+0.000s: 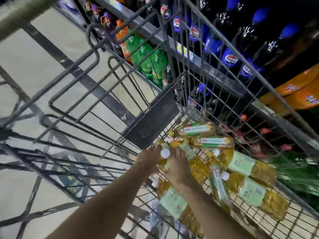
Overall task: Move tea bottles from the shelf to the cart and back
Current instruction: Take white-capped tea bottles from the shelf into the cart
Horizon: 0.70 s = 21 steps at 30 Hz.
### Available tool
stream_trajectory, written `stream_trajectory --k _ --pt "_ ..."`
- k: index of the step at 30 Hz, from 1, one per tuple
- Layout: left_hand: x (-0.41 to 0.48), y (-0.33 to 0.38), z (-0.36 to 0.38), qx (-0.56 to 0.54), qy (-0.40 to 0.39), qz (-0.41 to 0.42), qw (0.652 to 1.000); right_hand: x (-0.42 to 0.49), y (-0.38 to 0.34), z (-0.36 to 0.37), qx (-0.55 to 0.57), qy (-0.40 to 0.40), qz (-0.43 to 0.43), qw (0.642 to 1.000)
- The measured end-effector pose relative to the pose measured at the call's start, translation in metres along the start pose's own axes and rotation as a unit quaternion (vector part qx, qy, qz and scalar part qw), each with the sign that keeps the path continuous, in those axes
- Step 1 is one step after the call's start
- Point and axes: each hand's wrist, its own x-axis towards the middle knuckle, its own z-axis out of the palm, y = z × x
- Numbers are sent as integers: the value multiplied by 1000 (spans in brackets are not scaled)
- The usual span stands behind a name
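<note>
Several tea bottles (245, 166) with amber tea, green labels and white caps lie on their sides in the wire cart (222, 94). Both my arms reach down into the cart's near left corner. My left hand (149, 160) grips the neck of a white-capped tea bottle (164, 153). Just to its right, my right hand (179, 168) lies over a neighbouring tea bottle (195, 163) with the fingers curled round it. The frame is motion-blurred, so the finger details are soft.
The cart's folded child-seat flap (151, 121) hangs above my hands, and its handle bar (25, 12) crosses the top left. Behind the cart a shelf (217, 78) holds dark cola bottles (229, 57), green bottles (150, 62) and orange packs (300, 94). Pale floor lies left.
</note>
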Motion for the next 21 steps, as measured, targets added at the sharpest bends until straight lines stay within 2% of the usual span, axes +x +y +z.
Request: stream_trajectory --k 5,9,13,16,19,21 --pt "8 -1 6 -57 43 -15 997 1 -2 20 -48 81 11 996" --pt "7 -1 2 -56 47 -18 997 6 -6 15 -73 57 13 996" --pt "0 1 -11 -18 7 -4 1000 1 -3 -2 19 33 66 997" --pt "-6 6 -22 -5 -3 38 999 -14 7 -14 83 27 101 991" --pt "-6 13 -28 -35 -4 64 997 -29 27 -25 120 52 138 982" --pt "-1 18 -28 -87 15 43 995 -37 46 -31 148 73 186 969"
